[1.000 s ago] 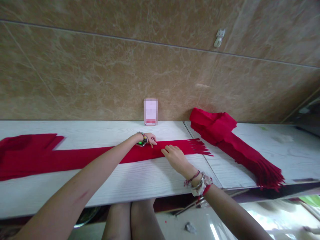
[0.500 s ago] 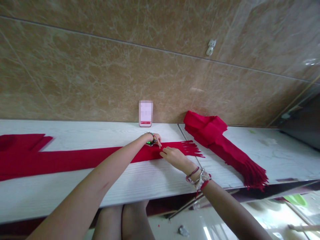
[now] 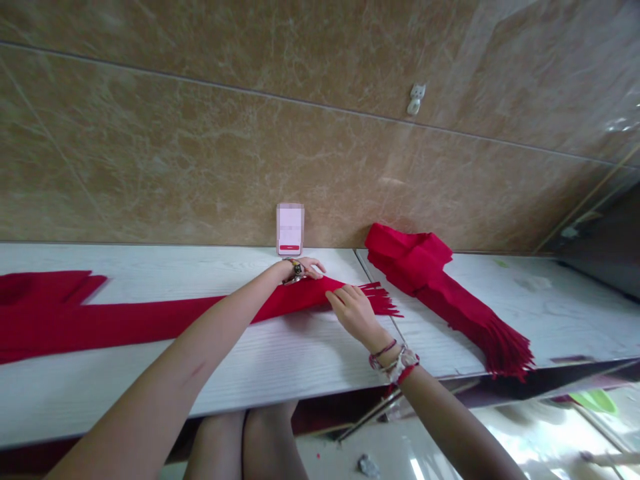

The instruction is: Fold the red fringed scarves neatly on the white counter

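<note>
A long red scarf (image 3: 165,321) stretches across the white table, its fringe at the right end and a folded bundle at the far left. My left hand (image 3: 311,268) is at the scarf's far edge, fingers bent and closed on the cloth. My right hand (image 3: 355,310) pinches the near edge just left of the fringe, thumb against fingers. Between the two hands the cloth is raised a little off the table. A second red fringed scarf (image 3: 430,277), looped over itself, lies to the right.
A phone (image 3: 291,230) with a lit screen leans against the marbled tile wall (image 3: 175,153). A small white cat-shaped hook (image 3: 416,99) is on the wall. The white table (image 3: 240,373) has a seam between the scarves. A green basin (image 3: 595,401) is below at right.
The strip between my hands has risen off the table, where it lay flat. My right hand has moved slightly right toward the fringe. The camera view has shifted a little.
</note>
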{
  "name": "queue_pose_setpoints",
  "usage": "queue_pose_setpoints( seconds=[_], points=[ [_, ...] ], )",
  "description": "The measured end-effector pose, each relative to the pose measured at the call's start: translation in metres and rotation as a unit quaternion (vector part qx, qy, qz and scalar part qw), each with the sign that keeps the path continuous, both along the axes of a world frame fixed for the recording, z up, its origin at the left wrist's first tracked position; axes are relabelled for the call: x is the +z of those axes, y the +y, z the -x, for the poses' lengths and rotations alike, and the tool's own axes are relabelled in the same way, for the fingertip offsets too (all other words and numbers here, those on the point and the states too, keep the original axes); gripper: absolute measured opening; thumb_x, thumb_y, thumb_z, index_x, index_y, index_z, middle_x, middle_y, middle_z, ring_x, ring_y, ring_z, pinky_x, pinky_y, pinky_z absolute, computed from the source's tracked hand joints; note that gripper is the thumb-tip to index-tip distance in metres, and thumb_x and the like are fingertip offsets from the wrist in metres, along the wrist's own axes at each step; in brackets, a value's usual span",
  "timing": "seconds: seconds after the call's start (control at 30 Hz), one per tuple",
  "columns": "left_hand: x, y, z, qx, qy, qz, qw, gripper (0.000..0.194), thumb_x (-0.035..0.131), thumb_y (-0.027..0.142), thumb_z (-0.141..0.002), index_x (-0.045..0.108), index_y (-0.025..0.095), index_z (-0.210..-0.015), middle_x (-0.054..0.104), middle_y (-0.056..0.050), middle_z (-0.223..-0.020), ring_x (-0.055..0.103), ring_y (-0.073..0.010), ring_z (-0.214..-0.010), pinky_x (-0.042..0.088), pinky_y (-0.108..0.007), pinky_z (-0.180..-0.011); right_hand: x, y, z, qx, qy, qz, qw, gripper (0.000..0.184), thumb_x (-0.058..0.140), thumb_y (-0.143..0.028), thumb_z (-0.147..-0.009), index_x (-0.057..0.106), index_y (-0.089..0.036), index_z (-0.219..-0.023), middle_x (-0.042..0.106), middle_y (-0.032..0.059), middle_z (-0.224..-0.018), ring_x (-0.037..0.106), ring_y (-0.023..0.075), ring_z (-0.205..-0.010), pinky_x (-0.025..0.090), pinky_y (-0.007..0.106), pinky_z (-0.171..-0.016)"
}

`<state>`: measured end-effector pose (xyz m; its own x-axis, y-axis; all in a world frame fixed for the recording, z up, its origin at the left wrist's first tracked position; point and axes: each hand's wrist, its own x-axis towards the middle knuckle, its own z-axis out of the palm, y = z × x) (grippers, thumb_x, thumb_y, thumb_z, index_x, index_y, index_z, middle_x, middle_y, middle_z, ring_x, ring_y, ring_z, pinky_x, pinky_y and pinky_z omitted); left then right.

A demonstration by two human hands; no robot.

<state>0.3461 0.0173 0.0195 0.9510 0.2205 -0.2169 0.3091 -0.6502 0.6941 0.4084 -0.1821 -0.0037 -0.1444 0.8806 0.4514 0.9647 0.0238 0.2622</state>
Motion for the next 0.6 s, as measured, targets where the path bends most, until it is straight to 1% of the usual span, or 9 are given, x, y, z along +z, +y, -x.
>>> queue_pose_setpoints(
  seconds=[0.07, 0.1, 0.2, 0.27, 0.33, 0.4, 0.47, 0.53, 0.6],
  points=[
    [0.012, 0.002, 0.009, 0.006, -0.021, 0.025, 0.999, 0.048, 0.057, 0.045, -0.065, 0.055, 0.019, -0.106, 0.057, 0.003, -0.063, 0.048, -0.0105, -0.056, 0.035, -0.021, -0.051, 0.002, -0.002, 0.005, -0.022, 0.031, -0.020, 0.999, 0.030, 0.034, -0.012, -0.086, 0.056, -0.017, -0.105, 0.057, 0.0084, -0.082, 0.050, 0.0181, -0.075, 0.041, 0.030, -0.066],
    [0.018, 0.003, 0.013, 0.006, -0.030, 0.041, 0.999, 0.049, 0.057, 0.045, -0.065, 0.054, 0.020, -0.107, 0.058, 0.002, -0.068, 0.048, -0.0102, -0.058, 0.035, -0.020, -0.052, 0.003, -0.002, 0.007, -0.031, 0.049, -0.029, 0.998, 0.033, 0.033, -0.011, -0.085, 0.054, -0.018, -0.109, 0.057, 0.0083, -0.083, 0.051, 0.0176, -0.075, 0.042, 0.028, -0.064],
    [0.037, 0.008, 0.022, -0.011, -0.060, 0.076, 0.995, 0.047, 0.061, 0.042, -0.061, 0.058, 0.019, -0.101, 0.059, 0.001, -0.075, 0.049, -0.0097, -0.063, 0.035, -0.019, -0.054, 0.010, 0.000, 0.015, -0.043, 0.122, -0.065, 0.990, 0.039, 0.030, -0.008, -0.084, 0.051, -0.020, -0.114, 0.055, 0.0079, -0.088, 0.052, 0.0157, -0.073, 0.043, 0.024, -0.059],
    [0.049, 0.011, 0.026, -0.017, -0.075, 0.062, 0.995, 0.044, 0.064, 0.039, -0.058, 0.061, 0.017, -0.096, 0.060, 0.001, -0.073, 0.050, -0.0104, -0.065, 0.036, -0.020, -0.056, 0.015, 0.004, 0.021, -0.034, 0.183, -0.092, 0.978, 0.040, 0.030, -0.007, -0.082, 0.052, -0.019, -0.114, 0.054, 0.0083, -0.091, 0.053, 0.0149, -0.073, 0.044, 0.023, -0.060],
    [0.059, 0.015, 0.030, -0.017, -0.090, 0.034, 0.995, 0.042, 0.066, 0.037, -0.056, 0.063, 0.016, -0.092, 0.061, 0.000, -0.071, 0.052, -0.0116, -0.068, 0.038, -0.021, -0.059, 0.020, 0.007, 0.026, -0.013, 0.244, -0.115, 0.963, 0.039, 0.031, -0.007, -0.081, 0.054, -0.017, -0.110, 0.054, 0.0088, -0.092, 0.054, 0.0147, -0.076, 0.046, 0.024, -0.065],
    [0.067, 0.018, 0.034, -0.019, -0.100, 0.003, 0.995, 0.039, 0.066, 0.036, -0.056, 0.064, 0.015, -0.088, 0.062, 0.000, -0.072, 0.054, -0.0130, -0.070, 0.040, -0.022, -0.062, 0.026, 0.011, 0.031, 0.015, 0.300, -0.126, 0.946, 0.036, 0.032, -0.008, -0.080, 0.056, -0.017, -0.105, 0.055, 0.0088, -0.094, 0.055, 0.0151, -0.082, 0.046, 0.026, -0.072],
    [0.071, 0.019, 0.038, -0.023, -0.112, -0.023, 0.993, 0.036, 0.066, 0.035, -0.057, 0.064, 0.014, -0.087, 0.063, -0.002, -0.075, 0.055, -0.0141, -0.074, 0.041, -0.024, -0.066, 0.032, 0.013, 0.036, 0.028, 0.361, -0.123, 0.924, 0.031, 0.035, -0.010, -0.078, 0.057, -0.018, -0.099, 0.057, 0.0076, -0.094, 0.056, 0.0154, -0.085, 0.045, 0.028, -0.076],
    [0.073, 0.017, 0.041, -0.021, -0.125, -0.046, 0.991, 0.034, 0.065, 0.033, -0.059, 0.063, 0.013, -0.087, 0.064, -0.003, -0.080, 0.056, -0.0146, -0.077, 0.042, -0.024, -0.068, 0.038, 0.015, 0.039, 0.011, 0.437, -0.110, 0.893, 0.023, 0.038, -0.015, -0.079, 0.055, -0.018, -0.094, 0.060, 0.0062, -0.089, 0.058, 0.0155, -0.081, 0.046, 0.028, -0.072],
    [0.073, 0.013, 0.041, -0.011, -0.135, -0.068, 0.988, 0.033, 0.064, 0.030, -0.061, 0.062, 0.013, -0.089, 0.064, -0.003, -0.083, 0.056, -0.0146, -0.079, 0.042, -0.023, -0.069, 0.044, 0.018, 0.041, -0.029, 0.510, -0.104, 0.853, 0.015, 0.042, -0.023, -0.079, 0.050, -0.017, -0.090, 0.062, 0.0049, -0.082, 0.059, 0.0153, -0.072, 0.047, 0.028, -0.066]
  ],
)
